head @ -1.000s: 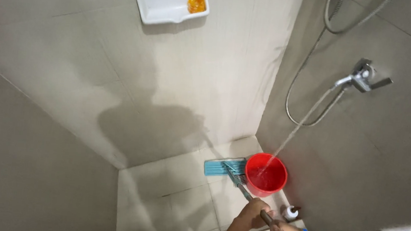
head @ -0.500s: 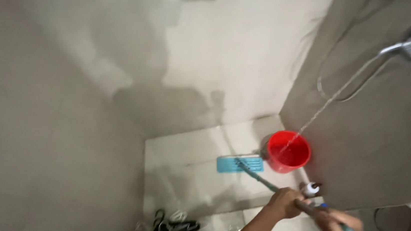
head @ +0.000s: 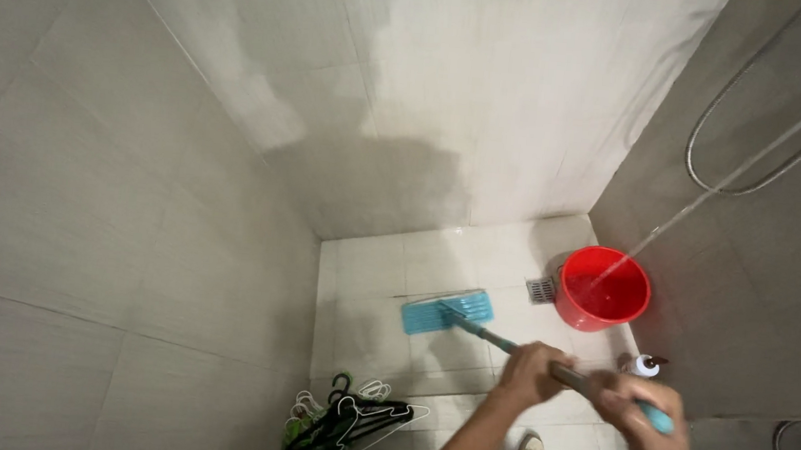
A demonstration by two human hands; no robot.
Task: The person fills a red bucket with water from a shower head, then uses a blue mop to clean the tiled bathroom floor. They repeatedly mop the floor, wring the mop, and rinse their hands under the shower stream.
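Mop head (head: 448, 312) shifted left, now clear of red bucket (head: 604, 290); view dropped lower. Left hand (head: 531, 373) fingers curled tight round mop handle (head: 506, 344). Right hand (head: 638, 421) fisted on teal grip end. Mop head flat on wet white floor tiles (head: 366, 280). Water stream falling into bucket. Floor drain (head: 541, 289) just beside bucket. Hangers (head: 342, 430) piled near wall. Grey tiled shower corner.

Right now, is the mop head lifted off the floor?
No. The blue mop head lies flat on the white floor tiles, beside the red bucket, with both hands on the handle.
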